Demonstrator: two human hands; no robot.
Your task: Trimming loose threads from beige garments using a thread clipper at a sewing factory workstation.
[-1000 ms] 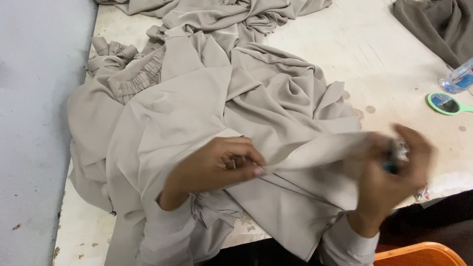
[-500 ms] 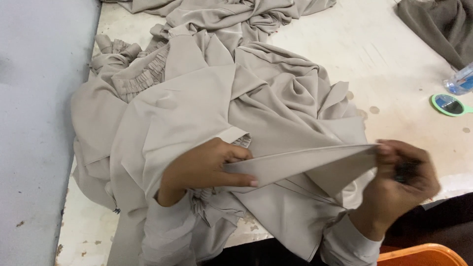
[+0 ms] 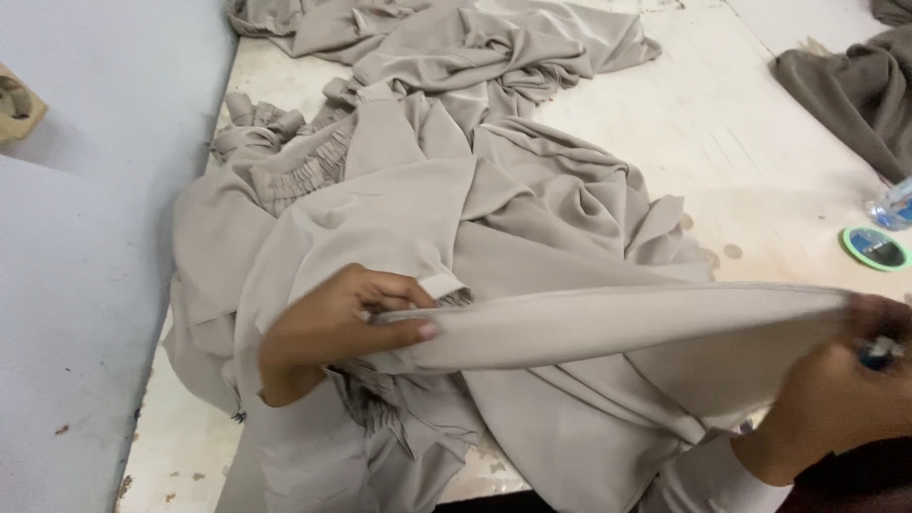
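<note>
Worn white worktable (image 3: pixel 760 142), stained and chipped along its near edge. Second heap of beige cloth (image 3: pixel 456 43), crumpled, at the far side. Darker grey-brown cloth (image 3: pixel 845 90), bunched at the far right corner. Small round green-rimmed object (image 3: pixel 875 248), flat on the table near the right edge, with a clear plastic bottle (image 3: pixel 891 204) just beside it, partly cut off. Grey-blue floor (image 3: pixel 85 285) to the left.

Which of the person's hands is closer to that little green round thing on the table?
The right hand. It grips the stretched beige fabric just below the green round thing. The left hand pinches the fabric's other end, far across the table.
</note>
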